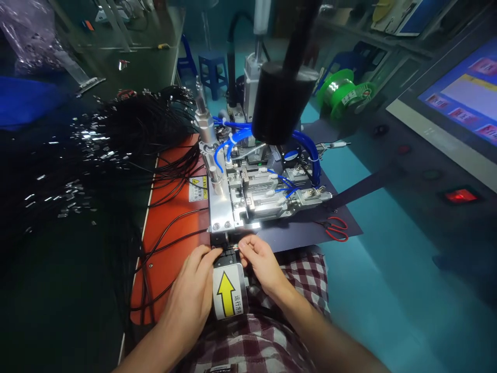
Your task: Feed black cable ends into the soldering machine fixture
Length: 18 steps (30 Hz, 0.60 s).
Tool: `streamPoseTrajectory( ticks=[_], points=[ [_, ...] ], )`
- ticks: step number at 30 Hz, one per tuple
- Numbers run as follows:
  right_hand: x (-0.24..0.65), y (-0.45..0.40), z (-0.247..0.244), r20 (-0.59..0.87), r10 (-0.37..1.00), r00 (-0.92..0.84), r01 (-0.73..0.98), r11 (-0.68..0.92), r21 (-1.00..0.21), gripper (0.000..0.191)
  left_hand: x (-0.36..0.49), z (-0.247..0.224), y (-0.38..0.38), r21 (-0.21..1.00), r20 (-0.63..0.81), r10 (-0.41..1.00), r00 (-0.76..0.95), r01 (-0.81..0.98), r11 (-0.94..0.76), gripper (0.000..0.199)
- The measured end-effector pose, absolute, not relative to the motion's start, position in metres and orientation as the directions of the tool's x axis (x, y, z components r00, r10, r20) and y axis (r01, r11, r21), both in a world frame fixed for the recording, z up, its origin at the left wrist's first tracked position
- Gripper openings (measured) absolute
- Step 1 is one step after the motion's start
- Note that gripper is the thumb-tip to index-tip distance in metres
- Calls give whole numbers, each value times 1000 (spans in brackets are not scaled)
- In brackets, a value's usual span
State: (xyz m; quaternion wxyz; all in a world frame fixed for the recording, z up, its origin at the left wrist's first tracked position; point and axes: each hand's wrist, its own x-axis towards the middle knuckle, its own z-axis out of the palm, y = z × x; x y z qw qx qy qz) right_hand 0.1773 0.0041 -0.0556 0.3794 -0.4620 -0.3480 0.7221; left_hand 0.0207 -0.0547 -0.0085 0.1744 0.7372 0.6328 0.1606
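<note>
In the head view, my left hand (197, 277) rests at the left side of the machine's front track (226, 256), its fingers bent together near the track; what they hold, if anything, is hidden. Across the track, my right hand (258, 258) pinches a small shiny metal piece (235, 247) between thumb and fingertips. Just beyond both hands stands the metal machine (223, 210) with blue air tubes (316, 166). Below my fingers is a white label (229, 292) with a yellow arrow. Black cables (176, 235) run over the orange plate to the machine's left side.
A big bundle of black cables (132, 122) lies at the left. Red-handled scissors (337, 229) lie on the dark plate at the right. A black cylinder (283, 103) hangs over the machine. A green spool (337, 93) stands behind, and a control screen (466, 93) is at the right.
</note>
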Motion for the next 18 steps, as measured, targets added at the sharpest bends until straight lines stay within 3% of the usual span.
streamPoseTrajectory(
  ticks=[2, 6, 18],
  points=[
    [178, 4, -56, -405, 870, -283, -230, -471, -852, 27, 14, -7, -74, 428, -9, 999, 36, 903, -29, 40],
    [179, 3, -57, -401, 872, -281, -229, -467, -854, 27, 6, -12, -101, 260, 11, 999, -30, 965, 26, 52],
    [180, 4, -58, -396, 874, -282, -246, -465, -851, 32, -19, -20, -91, 59, 55, 991, 123, 990, -126, 51]
  ],
)
